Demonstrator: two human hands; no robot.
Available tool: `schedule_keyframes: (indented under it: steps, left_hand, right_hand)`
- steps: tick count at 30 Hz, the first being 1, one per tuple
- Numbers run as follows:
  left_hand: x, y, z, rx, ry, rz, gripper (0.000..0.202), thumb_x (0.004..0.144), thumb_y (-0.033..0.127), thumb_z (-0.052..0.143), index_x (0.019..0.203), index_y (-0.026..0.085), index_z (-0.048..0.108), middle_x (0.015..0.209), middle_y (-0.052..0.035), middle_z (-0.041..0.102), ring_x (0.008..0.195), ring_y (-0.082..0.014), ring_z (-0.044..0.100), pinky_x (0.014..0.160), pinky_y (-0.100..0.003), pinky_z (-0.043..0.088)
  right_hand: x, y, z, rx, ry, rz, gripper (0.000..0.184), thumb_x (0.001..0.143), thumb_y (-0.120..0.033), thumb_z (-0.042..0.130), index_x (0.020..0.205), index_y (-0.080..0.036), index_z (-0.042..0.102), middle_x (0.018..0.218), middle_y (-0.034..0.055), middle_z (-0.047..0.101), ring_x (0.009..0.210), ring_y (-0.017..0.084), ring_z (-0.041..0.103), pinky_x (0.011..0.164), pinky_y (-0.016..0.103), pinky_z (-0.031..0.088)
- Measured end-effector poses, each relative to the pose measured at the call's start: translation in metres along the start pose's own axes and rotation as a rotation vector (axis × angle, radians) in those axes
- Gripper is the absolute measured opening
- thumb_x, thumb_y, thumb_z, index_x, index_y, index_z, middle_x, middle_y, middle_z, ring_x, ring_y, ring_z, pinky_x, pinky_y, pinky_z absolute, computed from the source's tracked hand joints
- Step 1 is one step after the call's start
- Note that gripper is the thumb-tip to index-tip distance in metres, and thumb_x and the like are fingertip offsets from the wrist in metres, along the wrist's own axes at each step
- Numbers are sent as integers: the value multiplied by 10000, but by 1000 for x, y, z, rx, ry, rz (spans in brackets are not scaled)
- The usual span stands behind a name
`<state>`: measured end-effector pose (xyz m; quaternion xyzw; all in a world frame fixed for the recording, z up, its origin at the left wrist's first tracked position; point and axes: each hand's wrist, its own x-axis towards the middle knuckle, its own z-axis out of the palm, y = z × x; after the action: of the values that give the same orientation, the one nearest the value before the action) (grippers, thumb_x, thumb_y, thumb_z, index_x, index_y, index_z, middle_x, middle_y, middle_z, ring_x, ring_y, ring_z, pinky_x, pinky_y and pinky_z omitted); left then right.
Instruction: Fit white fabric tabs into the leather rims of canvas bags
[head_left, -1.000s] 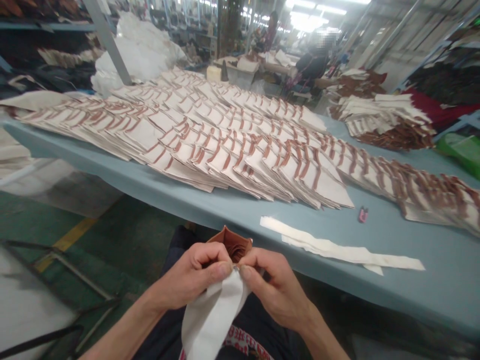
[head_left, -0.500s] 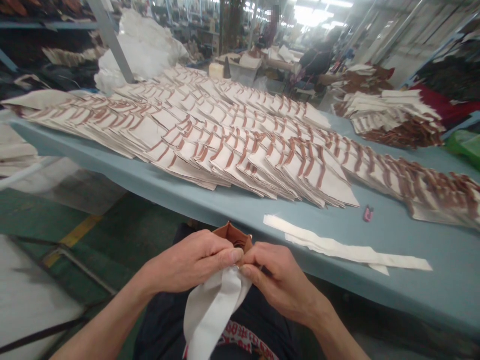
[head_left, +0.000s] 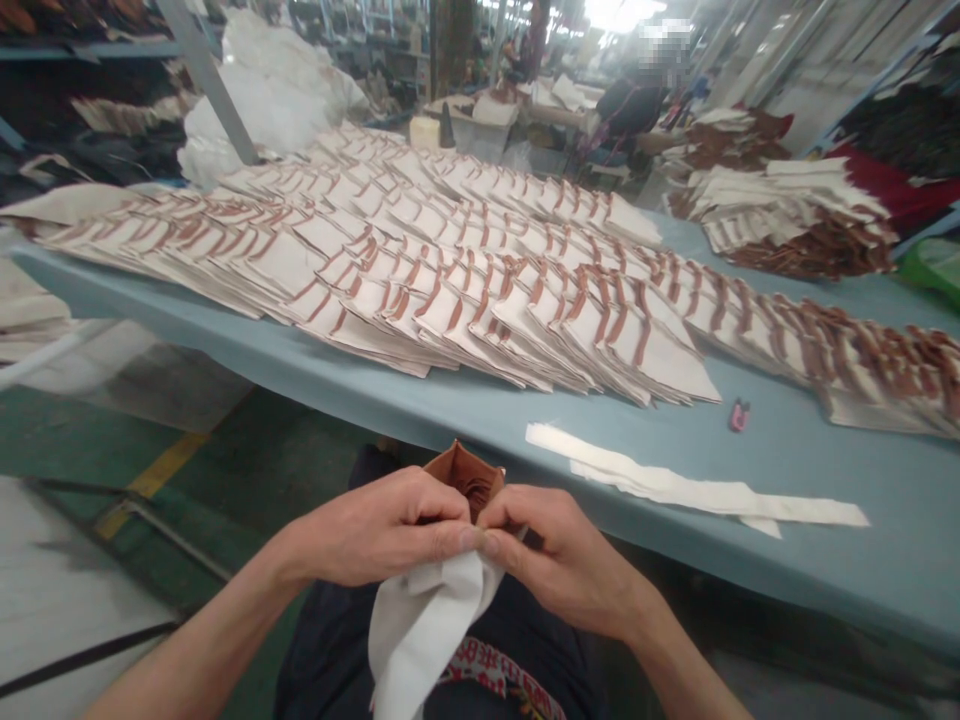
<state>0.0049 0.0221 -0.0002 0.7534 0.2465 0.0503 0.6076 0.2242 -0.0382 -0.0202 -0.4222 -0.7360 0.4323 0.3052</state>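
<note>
Low in front of my body, my left hand (head_left: pixel 401 525) and my right hand (head_left: pixel 551 545) meet thumb to thumb, both closed on a piece of off-white fabric (head_left: pixel 424 625). Its loose end hangs down over my dark apron with red and white lettering (head_left: pixel 480 668). Just beyond my fingers a brown, box-like piece (head_left: pixel 459 465) stands with its mouth upward, and folded brown material shows inside. My fingers cover the place where the fabric and the brown piece come together, so I cannot tell how they join.
Overlapping rows of off-white pieces with brown strips (head_left: pixel 450 310) cover much of the blue table (head_left: pixel 360 400). Off-white strips (head_left: pixel 690 490) and small pink snippers (head_left: pixel 739 415) lie near the front edge. Stacked pieces (head_left: pixel 795 215) sit at the right; a person (head_left: pixel 630 105) is farther back.
My thumbs have come together over the fabric's upper edge, and my left fingers have curled in more. The view has shifted slightly. Things on the table lie as before.
</note>
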Motion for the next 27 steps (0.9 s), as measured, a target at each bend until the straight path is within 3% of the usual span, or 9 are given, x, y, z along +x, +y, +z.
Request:
schedule_keyframes:
  steps: [6,11,16,18,21,27]
  left_hand:
    - [-3,-8,24,-133,175,-43,339,849,223,555,576,197,358,556,79,278,517,-71,237,460,-219,174]
    - [-3,-22,29,-319,269,2,427,920,460,603,636,178,455,589,66,356,549,-83,286,481,-205,230]
    - [-7,-31,23,-412,185,25,615,928,726,527,700,156,507,629,50,382,564,-88,297,492,-209,232]
    - [-10,-30,20,-398,167,-5,663,965,744,433,704,143,534,636,32,416,573,-95,326,509,-216,254]
    - [-12,-27,14,-410,95,-56,638,984,719,426,664,168,457,617,44,376,558,-90,288,498,-225,229]
    - [-11,-12,-1,-289,-15,5,619,983,712,435,649,210,298,628,68,244,567,-94,217,496,-251,187]
  right_hand:
    - [-6,-2,0,73,-49,63,113,907,-157,636,797,-184,647,758,-28,655,682,109,550,676,229,393]
    - [-2,2,1,76,-9,101,118,912,-173,607,798,-183,635,744,-32,622,681,109,525,649,225,383]
    - [-2,3,3,85,-8,99,116,874,-134,599,773,-184,627,717,-43,602,664,103,507,635,220,376]
    - [-3,2,4,89,-8,96,113,868,-125,599,775,-184,624,723,-43,602,666,103,505,634,217,376]
    - [-5,2,6,92,9,83,116,879,-120,599,787,-187,618,745,-41,607,685,103,512,643,212,381]
    - [-4,-1,6,69,16,48,131,898,-133,595,780,-189,607,745,-32,619,688,107,527,649,218,389]
